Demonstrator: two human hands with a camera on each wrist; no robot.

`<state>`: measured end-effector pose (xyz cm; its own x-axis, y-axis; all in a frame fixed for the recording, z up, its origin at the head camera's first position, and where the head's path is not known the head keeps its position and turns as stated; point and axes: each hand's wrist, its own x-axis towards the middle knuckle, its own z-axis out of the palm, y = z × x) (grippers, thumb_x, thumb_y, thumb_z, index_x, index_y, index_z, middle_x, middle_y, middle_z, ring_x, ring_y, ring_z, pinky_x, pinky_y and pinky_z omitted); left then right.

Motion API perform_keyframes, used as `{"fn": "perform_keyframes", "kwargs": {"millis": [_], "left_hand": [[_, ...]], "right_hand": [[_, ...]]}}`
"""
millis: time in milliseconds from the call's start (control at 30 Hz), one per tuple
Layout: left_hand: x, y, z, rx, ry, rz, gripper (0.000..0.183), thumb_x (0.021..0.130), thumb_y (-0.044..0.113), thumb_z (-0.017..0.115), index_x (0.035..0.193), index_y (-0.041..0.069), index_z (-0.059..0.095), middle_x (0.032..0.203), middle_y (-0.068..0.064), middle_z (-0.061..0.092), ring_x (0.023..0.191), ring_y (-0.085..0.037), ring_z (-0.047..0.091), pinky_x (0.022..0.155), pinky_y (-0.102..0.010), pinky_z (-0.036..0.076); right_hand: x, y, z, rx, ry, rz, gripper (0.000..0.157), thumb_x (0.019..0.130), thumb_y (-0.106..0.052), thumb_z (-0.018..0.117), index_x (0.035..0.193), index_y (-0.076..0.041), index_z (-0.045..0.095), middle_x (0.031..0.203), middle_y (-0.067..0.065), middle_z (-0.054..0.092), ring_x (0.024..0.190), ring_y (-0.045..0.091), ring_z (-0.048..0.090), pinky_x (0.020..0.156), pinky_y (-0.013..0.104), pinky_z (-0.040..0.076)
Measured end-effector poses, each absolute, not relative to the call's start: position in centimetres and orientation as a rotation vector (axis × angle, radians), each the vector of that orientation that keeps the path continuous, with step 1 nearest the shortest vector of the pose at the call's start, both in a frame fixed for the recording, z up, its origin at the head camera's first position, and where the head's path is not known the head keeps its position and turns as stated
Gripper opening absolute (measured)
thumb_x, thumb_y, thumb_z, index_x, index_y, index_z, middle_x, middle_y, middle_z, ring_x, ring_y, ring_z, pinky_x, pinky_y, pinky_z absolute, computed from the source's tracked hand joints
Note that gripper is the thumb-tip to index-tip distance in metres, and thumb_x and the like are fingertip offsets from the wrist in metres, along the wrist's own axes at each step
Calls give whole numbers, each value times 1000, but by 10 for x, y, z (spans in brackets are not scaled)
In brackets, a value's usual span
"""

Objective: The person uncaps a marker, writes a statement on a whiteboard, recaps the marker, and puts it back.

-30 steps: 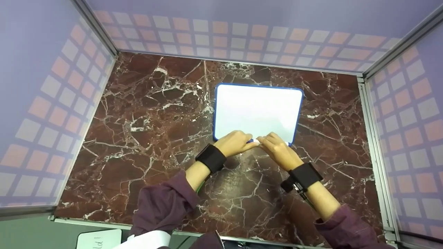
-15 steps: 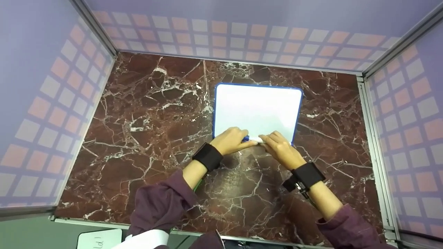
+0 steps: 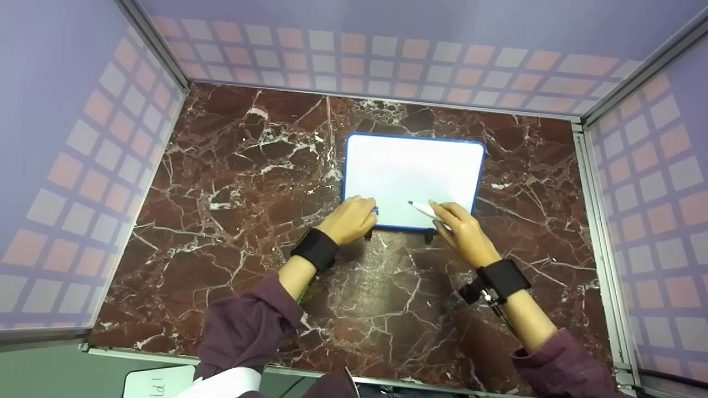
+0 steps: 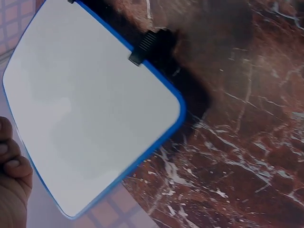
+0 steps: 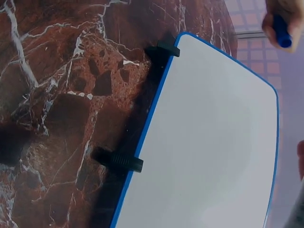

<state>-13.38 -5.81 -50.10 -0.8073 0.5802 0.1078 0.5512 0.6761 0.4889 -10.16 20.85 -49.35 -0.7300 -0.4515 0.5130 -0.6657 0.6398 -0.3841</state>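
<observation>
Here before me, the whiteboard could take a streak should the right hand dip; over its near right part, those fingers pinch a white marker, long axis slanting, dark tip toward the board's left edge. By its near left corner, the left hand pinches a blue cap, droppable if loosened.

Loose plum sleeves, broad black wristbands, bare hands
</observation>
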Motion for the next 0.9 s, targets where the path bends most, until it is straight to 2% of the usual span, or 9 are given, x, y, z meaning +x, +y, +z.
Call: {"fn": "perform_keyframes", "kwargs": {"millis": [200,333,433,533,700,900], "left_hand": [[-139,-84,-516,832,2860,836,21,94,14,37,89,0,51,77,-14,54,77,-30,51,77,-42,45],[-141,-105,-529,740,2912,860,24,95,13,38,100,-5,53,90,-21,59,90,-36,54,89,-44,42],[-140,-119,-539,672,2962,870,25,95,12,40,104,-8,51,95,-25,58,96,-39,53,95,-46,40],[-138,-130,-548,609,2997,896,25,95,12,43,104,-9,51,96,-27,56,97,-40,52,95,-48,41],[-133,-145,-559,504,3024,885,27,96,16,44,104,-8,54,98,-25,55,95,-39,52,92,-48,42],[-131,-159,-569,355,3099,867,27,94,18,49,103,-6,59,97,-22,52,93,-36,49,86,-46,43]], "right_hand": [[-102,213,-491,814,-2528,821,47,82,-2,65,127,-3,54,93,14,64,79,22,63,71,30,55],[-102,215,-491,775,-2537,827,48,84,-3,62,131,-6,51,94,16,66,80,26,65,72,34,56],[-103,217,-492,748,-2535,840,44,85,-4,61,128,-4,51,100,19,66,86,30,66,76,38,56],[-103,218,-493,725,-2534,864,35,86,-4,60,120,-2,54,103,19,66,90,30,66,78,37,56],[-103,220,-495,697,-2534,892,21,86,-3,59,108,-3,60,99,16,66,85,26,66,76,34,56],[-105,222,-495,708,-2493,900,19,84,1,60,101,-4,66,98,18,64,86,27,66,74,33,56]]}}
